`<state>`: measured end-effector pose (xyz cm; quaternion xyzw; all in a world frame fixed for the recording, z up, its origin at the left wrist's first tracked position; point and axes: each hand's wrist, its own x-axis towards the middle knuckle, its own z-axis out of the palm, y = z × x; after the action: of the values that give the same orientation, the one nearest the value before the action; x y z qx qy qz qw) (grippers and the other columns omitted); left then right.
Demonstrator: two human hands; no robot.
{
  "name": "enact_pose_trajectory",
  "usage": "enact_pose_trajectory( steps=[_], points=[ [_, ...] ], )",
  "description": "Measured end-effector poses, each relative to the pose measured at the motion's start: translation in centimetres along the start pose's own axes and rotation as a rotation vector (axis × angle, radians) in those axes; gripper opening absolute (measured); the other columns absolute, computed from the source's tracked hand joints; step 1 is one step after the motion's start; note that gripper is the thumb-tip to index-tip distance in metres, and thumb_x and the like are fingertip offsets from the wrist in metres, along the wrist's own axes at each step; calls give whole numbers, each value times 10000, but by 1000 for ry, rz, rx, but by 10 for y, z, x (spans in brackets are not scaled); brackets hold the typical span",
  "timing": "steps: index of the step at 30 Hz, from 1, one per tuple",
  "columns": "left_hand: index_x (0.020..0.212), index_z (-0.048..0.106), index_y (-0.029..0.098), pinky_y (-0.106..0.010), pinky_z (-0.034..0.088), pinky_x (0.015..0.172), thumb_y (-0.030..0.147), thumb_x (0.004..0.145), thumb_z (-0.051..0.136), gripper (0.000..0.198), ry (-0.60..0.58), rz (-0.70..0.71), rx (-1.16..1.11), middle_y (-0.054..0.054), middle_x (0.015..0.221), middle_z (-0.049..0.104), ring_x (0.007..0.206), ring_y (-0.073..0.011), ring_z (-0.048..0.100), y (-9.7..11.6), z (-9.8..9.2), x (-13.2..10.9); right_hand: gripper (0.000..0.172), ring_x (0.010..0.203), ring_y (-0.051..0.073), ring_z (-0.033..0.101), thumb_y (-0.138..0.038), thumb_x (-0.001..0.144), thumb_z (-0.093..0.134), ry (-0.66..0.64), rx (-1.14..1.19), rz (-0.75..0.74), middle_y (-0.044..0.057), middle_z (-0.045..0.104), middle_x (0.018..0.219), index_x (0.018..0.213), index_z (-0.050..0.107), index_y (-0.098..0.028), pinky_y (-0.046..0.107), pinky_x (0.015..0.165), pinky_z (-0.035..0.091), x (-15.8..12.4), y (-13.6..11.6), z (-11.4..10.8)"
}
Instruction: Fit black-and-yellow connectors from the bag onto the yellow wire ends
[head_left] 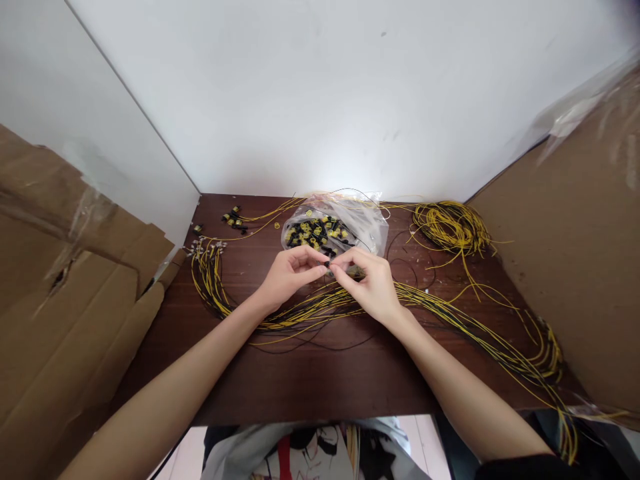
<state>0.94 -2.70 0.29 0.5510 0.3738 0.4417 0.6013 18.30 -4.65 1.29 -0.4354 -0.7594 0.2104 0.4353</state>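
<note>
My left hand [299, 270] and my right hand [364, 277] meet fingertip to fingertip above the middle of the table. Pinched between the left thumb and forefinger is a small black connector [327, 264]. The right fingertips close at its other side, where a thin wire seems to enter; the wire itself is mostly hidden. Just beyond my hands lies a clear plastic bag [370, 223] with many black and yellow connector parts [317, 230] in it. Under my wrists runs a long bundle of yellow and black wires [300, 320].
A coil of yellow and black wire [450, 227] lies at the back right. Several finished-looking connectors [233, 217] sit at the back left. Cardboard sheets stand on the left [75, 287] and right [565, 233]. Wires hang over the table's front right edge.
</note>
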Motion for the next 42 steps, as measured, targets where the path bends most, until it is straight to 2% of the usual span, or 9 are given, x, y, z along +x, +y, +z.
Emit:
enact_pose_trajectory(
  steps=[13,42],
  points=[
    [738,655,147,-267,445,769,192,668,725,108,13,81,-10,-29,825,629,794,-136,574,-1,2,0,95,625,140,563,-183,802,585,32,-30,-12,4,617,651,711,615,-183,285,650,457,-1,0,1],
    [726,642,144,-273,438,797,183,690,714,89,-30,117,-23,-35,850,603,831,-138,564,-3,-1,0,103,651,147,558,-194,833,553,-35,-73,-28,9,595,661,744,605,-191,283,659,446,0,0,0]
  ],
)
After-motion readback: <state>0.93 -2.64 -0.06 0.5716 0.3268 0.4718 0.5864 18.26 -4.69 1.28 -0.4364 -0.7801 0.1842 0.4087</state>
